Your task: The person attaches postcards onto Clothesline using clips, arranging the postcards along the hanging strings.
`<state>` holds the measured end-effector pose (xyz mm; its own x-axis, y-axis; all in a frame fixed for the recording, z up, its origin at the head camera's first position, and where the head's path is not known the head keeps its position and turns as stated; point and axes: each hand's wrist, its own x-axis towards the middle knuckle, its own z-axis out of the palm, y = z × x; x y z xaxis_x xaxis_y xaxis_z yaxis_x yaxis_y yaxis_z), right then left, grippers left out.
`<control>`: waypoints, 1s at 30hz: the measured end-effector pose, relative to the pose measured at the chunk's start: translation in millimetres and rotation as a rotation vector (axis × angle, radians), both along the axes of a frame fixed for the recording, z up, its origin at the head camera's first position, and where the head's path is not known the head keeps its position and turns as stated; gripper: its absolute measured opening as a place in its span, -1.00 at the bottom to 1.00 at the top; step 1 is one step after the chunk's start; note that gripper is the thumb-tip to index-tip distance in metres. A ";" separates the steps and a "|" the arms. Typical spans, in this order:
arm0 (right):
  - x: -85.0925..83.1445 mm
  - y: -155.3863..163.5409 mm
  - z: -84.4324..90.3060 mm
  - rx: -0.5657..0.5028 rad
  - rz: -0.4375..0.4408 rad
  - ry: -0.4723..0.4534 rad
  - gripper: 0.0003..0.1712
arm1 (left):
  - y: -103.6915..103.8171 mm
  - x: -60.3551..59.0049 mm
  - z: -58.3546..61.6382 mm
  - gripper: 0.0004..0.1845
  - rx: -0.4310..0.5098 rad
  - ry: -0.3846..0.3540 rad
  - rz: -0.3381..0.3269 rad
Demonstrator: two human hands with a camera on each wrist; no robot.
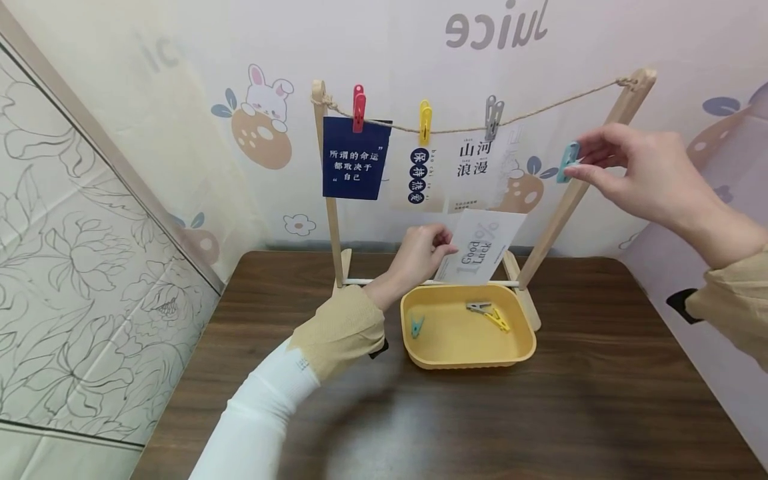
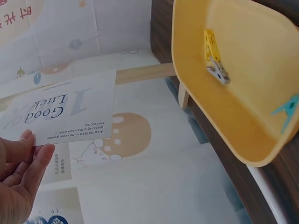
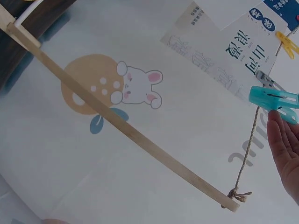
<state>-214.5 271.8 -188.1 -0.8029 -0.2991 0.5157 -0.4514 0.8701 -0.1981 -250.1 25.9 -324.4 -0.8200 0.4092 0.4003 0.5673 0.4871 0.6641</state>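
My left hand [image 1: 414,259] pinches a white "Good Luck" card [image 1: 485,245] by its edge, in front of the wooden rack and above the yellow tray's back rim. In the left wrist view, thumb and fingers grip the card [image 2: 70,109] near one corner. Between thumb and fingertips, my right hand [image 1: 651,170] holds a teal clothespin [image 1: 567,163] beside the right post, below the rope [image 1: 552,107]. Three cards hang from that rope: a dark blue card [image 1: 354,177] under a red clothespin [image 1: 359,110], a beige card under a yellow clothespin [image 1: 425,123], and a white card under a grey clothespin [image 1: 493,119].
A yellow tray [image 1: 468,365] stands on the dark wooden table [image 1: 264,393] at the rack's foot. Inside lie a teal clothespin [image 1: 417,327], a grey clothespin [image 1: 478,307] and a yellow clothespin [image 1: 497,321]. Slanting wooden posts [image 1: 555,223] hold the rope's ends; a patterned wall covering is behind.
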 end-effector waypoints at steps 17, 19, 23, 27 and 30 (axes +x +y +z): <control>-26.2 2.5 21.8 0.081 -0.030 -0.044 -0.67 | 38.4 -13.9 36.8 -0.91 -0.012 0.045 -0.006; -28.4 3.6 23.8 0.099 -0.043 -0.047 -0.67 | 41.7 -15.9 39.5 -0.91 -0.014 0.054 -0.003; -31.8 6.0 26.6 0.126 -0.080 -0.075 -0.65 | 46.9 -20.6 43.4 -0.91 -0.005 0.060 0.005; -35.7 9.4 29.5 0.132 -0.107 -0.112 -0.63 | 51.9 -26.3 47.4 -0.91 0.003 0.063 0.015; -38.8 12.3 32.1 0.131 -0.115 -0.125 -0.62 | 56.0 -29.8 51.2 -0.91 -0.020 0.055 0.034</control>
